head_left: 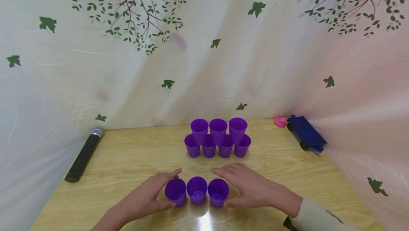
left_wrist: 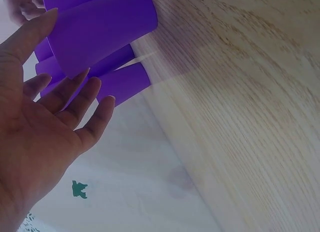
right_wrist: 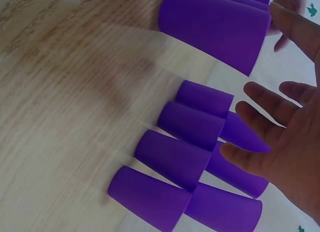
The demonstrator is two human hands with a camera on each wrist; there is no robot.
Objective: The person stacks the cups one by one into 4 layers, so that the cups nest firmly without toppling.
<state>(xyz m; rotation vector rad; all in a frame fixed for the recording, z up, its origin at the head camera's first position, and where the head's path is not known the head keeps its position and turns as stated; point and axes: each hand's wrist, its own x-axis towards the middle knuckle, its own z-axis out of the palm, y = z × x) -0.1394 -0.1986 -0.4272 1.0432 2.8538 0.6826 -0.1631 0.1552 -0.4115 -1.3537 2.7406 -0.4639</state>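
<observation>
Three purple cups stand mouth up in a row near the front: a left cup [head_left: 175, 192], a middle cup [head_left: 197, 191] and a right cup [head_left: 218, 193]. My left hand [head_left: 147, 194] spans the left cup, thumb at its near side and fingers past its far side. In the left wrist view, fingertips [left_wrist: 82, 74] are right at its rim and the fingers are spread. Around the outer side of the right cup is my right hand [head_left: 247, 185], its fingers relaxed and spread. The right wrist view shows the thumb [right_wrist: 295, 24] at the rim and the other fingers apart from the cup.
Behind them stands a two-tier stack of purple cups [head_left: 218, 131], several below and three on top. A black microphone [head_left: 84, 156] lies at left. A pink toy duck [head_left: 280, 121] and a blue toy cart [head_left: 305, 131] sit at back right, by the patterned curtain [head_left: 204, 64].
</observation>
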